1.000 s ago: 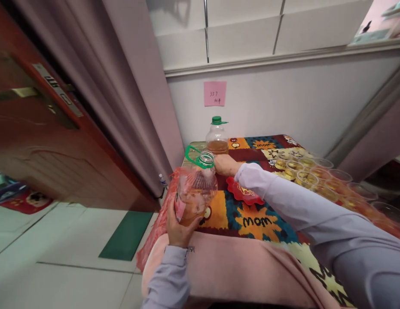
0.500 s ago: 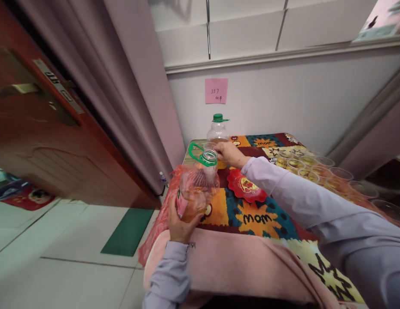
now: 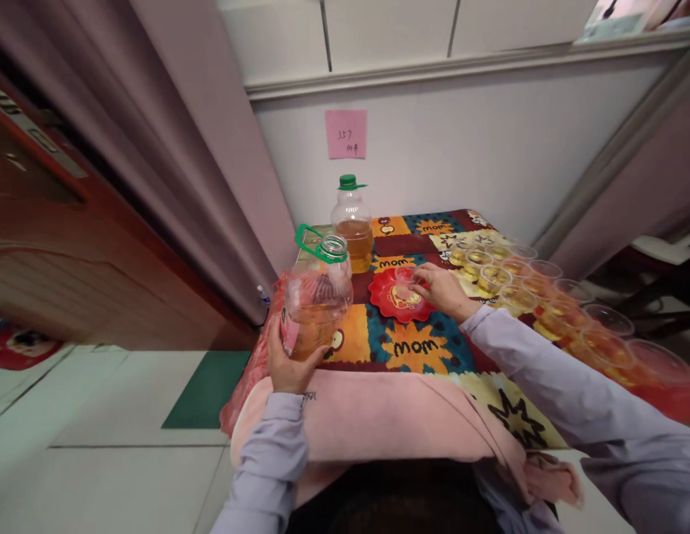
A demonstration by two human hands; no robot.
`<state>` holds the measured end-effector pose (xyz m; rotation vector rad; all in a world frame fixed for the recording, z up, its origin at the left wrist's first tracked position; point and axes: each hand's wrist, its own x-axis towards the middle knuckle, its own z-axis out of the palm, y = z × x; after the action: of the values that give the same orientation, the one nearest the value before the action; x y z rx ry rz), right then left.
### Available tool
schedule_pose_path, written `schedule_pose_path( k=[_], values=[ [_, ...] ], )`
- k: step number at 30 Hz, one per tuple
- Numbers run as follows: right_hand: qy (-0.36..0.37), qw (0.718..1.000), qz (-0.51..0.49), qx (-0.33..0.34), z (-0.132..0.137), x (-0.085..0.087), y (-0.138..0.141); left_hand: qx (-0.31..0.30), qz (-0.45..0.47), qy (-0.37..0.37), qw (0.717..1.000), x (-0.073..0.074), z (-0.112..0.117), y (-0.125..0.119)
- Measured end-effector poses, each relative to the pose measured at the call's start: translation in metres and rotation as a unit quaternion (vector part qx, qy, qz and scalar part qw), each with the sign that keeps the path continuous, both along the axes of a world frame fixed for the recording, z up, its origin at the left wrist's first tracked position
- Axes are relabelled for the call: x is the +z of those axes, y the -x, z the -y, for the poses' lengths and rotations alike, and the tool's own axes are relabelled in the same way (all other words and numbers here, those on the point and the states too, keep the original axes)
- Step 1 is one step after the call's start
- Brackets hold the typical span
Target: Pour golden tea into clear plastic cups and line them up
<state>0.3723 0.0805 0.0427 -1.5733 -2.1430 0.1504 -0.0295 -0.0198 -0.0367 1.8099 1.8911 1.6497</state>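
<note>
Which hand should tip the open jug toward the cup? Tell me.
Left, probably: the left hand holds the open jug, while the right hand holds the small cup at the red plate.

The oil jug (image 3: 316,311) in our left hand (image 3: 289,367) is clear, glossy plastic with ribbed shoulders and a green plastic handle ring (image 3: 314,243). The capped bottle (image 3: 353,230) behind it is the same clear plastic, with a green plastic cap. Our right hand (image 3: 442,289) pinches a small cup (image 3: 405,278) of thin transparent plastic, like the row of cups (image 3: 545,285) beside it. The red plate (image 3: 389,304) looks like shiny plastic. We see a smooth printed tablecloth (image 3: 416,348), a soft matt pink towel (image 3: 389,415) and matt lilac cloth sleeves (image 3: 545,386). The door (image 3: 72,274) is varnished reddish wood, the note (image 3: 345,134) is matt pink paper, and the floor tiles (image 3: 100,430) are glossy.
</note>
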Motion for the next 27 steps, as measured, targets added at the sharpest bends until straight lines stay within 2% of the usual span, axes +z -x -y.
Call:
schedule_pose_path(
  k=[2,5,11,14,17,22,27],
  values=[
    [0.011,1.0,0.001,-0.016,0.005,-0.014,-0.001,-0.002,-0.007,0.002,1.0,0.002,0.0,-0.001],
    [0.003,1.0,-0.002,-0.029,0.003,-0.021,0.004,0.001,-0.007,0.0,1.0,0.006,0.0,-0.003],
    [0.014,0.998,0.049,-0.022,-0.002,-0.02,0.016,0.002,-0.024,-0.001,1.0,0.008,0.003,-0.005],
    [0.021,0.997,0.07,-0.022,0.001,-0.019,0.015,-0.001,-0.034,0.002,0.999,0.005,0.002,-0.002],
    [-0.001,0.997,0.072,-0.037,0.005,-0.016,0.01,0.001,-0.032,0.002,0.999,0.003,0.001,0.0],
    [-0.042,0.995,0.011,-0.091,0.001,-0.016,0.008,-0.003,-0.035,-0.001,0.999,0.003,-0.001,0.0],
    [0.017,0.991,-0.08,-0.11,-0.015,-0.031,0.026,-0.003,-0.038,-0.003,0.999,0.003,0.0,0.0]
  ],
)
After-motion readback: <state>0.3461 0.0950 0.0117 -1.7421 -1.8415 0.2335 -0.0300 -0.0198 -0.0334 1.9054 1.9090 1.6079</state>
